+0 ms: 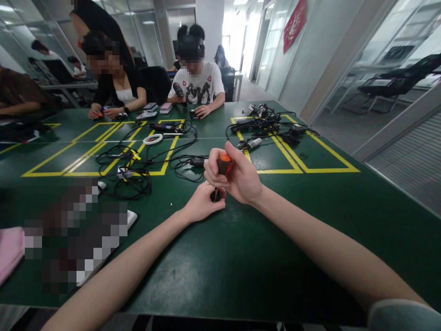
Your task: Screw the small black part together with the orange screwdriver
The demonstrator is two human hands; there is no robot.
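Note:
My right hand (246, 179) is closed around the orange and black handle of a screwdriver (224, 163), held upright above the table. Its thin metal shaft points down to a small dark part (215, 196); whether the tip sits inside it or only touches it is too small to tell. My left hand (199, 203) grips that dark part between thumb and fingers, low over the green tabletop. Just beyond my hands lies a black cylindrical tool (198, 163) with a cable, partly covered by my right fingers.
Black cables (132, 184) lie coiled at the left, near a white ring (153, 139). More cables and plugs (262, 119) are heaped at the far right. Blurred flat devices (132, 216) lie near my left arm. Across the green table (275, 239) sit co-workers, one holding a drill (178, 90).

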